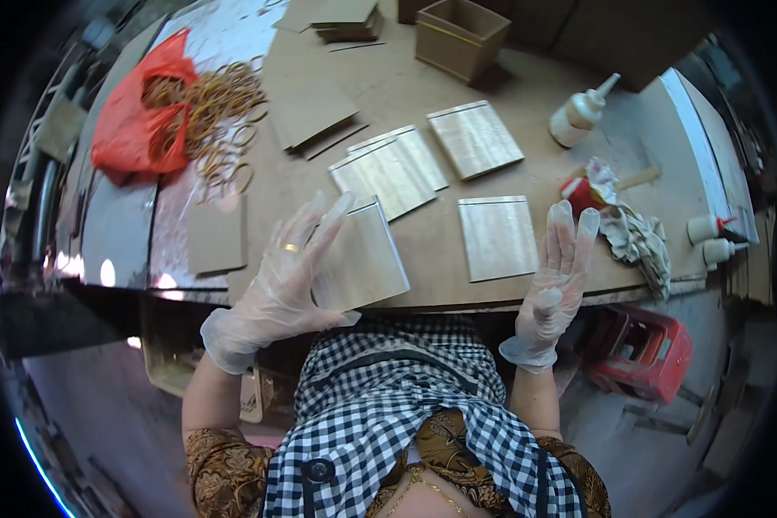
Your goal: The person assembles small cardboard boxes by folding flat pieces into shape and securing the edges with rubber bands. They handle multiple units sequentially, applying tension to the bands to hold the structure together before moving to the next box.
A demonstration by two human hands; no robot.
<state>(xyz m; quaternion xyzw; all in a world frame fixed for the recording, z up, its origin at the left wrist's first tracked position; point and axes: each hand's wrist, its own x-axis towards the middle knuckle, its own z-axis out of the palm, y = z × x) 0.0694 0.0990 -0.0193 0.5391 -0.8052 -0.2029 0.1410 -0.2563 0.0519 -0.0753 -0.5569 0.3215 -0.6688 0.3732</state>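
Observation:
My left hand (272, 281), in a clear thin glove with a ring showing, is open. Its fingers and thumb spread around the left side of a pale, shiny rectangular panel (364, 259) near the table's front edge; whether they touch it I cannot tell. To the right, my right hand (557, 285), also gloved, is held open with its fingers stretched out and nothing in it. Just left of it lies a similar grooved panel (499, 240). Beyond are two overlapping panels (384, 177) and another panel (475, 140).
A red plastic bag (142, 129) spills rubber bands (224, 104) at left. Brown boards (315, 112) and an open box (460, 39) stand farther back. At right are a glue bottle (577, 116), a crumpled rag (637, 242) and smaller bottles (706, 228). A red stool (639, 354) is below.

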